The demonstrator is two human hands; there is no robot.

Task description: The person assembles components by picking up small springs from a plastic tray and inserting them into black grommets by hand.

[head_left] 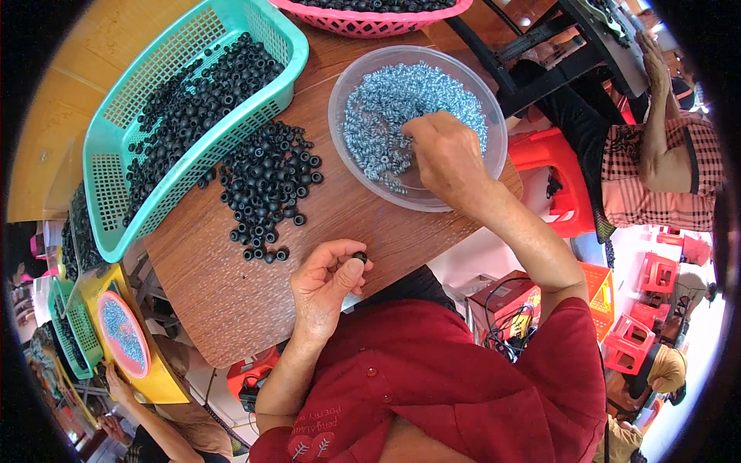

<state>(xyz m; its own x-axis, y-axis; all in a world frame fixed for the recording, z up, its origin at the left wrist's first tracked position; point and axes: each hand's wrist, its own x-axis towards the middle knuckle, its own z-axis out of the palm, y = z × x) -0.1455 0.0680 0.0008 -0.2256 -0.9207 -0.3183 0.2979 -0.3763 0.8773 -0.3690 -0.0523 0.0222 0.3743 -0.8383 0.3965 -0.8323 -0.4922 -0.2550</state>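
My left hand [328, 282] rests at the near edge of the brown wooden table [231, 301] and pinches one small black rubber ring [360, 256] between thumb and fingers. My right hand [444, 154] reaches into a clear round plastic bowl [494, 131] filled with small silvery screws [386, 100]; its fingertips are down among them, and I cannot tell whether they hold one. A loose pile of black rubber rings [266, 185] lies on the table between the bowl and a teal plastic basket [116, 131] that holds many more of the rings.
A pink basket [370, 23] stands at the table's far edge. On the right a person in a checked top sits by red stools [559, 177]. At the lower left is another table with green baskets [73, 328], a pink dish of screws [123, 333] and someone's hand.
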